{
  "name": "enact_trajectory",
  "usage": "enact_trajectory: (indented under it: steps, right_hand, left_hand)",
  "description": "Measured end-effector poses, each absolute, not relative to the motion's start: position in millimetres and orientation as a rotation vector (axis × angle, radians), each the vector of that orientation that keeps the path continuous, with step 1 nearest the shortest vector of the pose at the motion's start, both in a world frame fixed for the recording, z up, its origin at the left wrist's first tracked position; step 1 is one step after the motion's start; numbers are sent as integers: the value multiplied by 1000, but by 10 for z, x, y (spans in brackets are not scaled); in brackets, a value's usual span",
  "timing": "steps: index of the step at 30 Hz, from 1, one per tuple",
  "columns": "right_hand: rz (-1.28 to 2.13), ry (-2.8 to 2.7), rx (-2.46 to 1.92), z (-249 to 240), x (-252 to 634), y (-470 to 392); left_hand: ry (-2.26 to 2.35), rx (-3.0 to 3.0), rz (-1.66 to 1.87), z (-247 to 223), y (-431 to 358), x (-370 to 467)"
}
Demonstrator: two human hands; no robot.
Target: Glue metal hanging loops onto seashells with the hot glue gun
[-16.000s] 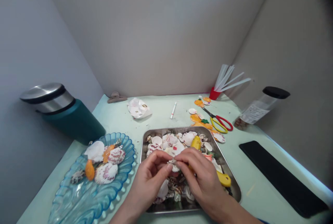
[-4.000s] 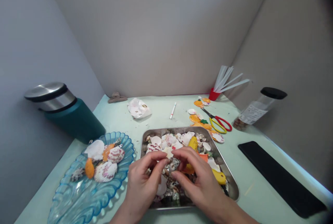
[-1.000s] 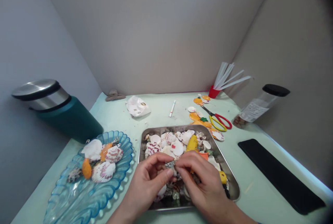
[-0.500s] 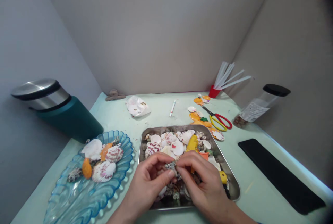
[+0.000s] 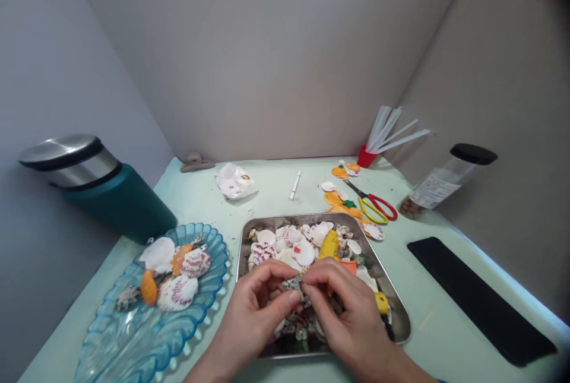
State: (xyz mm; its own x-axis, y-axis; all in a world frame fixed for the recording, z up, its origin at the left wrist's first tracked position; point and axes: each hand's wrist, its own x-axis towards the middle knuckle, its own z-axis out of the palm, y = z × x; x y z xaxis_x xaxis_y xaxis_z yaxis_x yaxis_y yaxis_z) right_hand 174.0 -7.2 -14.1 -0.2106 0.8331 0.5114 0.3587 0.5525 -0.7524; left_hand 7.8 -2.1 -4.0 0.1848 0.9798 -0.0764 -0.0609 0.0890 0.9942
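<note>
Over the metal tray [image 5: 403, 323], my left hand [image 5: 256, 306] pinches a small grey speckled shell [image 5: 292, 282] between thumb and fingers. My right hand [image 5: 347, 306] meets it from the other side, thumb and forefinger closed at the shell's right edge. Beneath both hands the tray holds many seashells [image 5: 304, 251], white and purple-striped, plus a yellow piece [image 5: 329, 245] and an orange one. To the left stands a blue scalloped glass dish [image 5: 129, 344] with several shells, among them a striped scallop [image 5: 178, 293] and an orange shell [image 5: 148, 288].
A teal bottle [image 5: 120, 202] leans into view at left. Behind the tray lie a crumpled white wrapper [image 5: 236, 181], a white marker [image 5: 295, 185], scissors [image 5: 374, 205] and orange cut-outs [image 5: 342, 205]. At right are a red cup [image 5: 367, 157] of white sticks, a clear jar [image 5: 439, 187] and a black strip [image 5: 478, 300].
Hardly anything differs. Both hands stay in place around the small grey shell, with at most a slight shift of the fingers.
</note>
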Motion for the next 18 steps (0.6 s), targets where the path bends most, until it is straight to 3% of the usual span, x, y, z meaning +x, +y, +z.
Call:
enact_trajectory:
  steps: [18]
  right_hand:
    - [496, -1756, -1012, -97, 1744, -50]
  left_hand:
    - [894, 900, 977, -83, -41, 49]
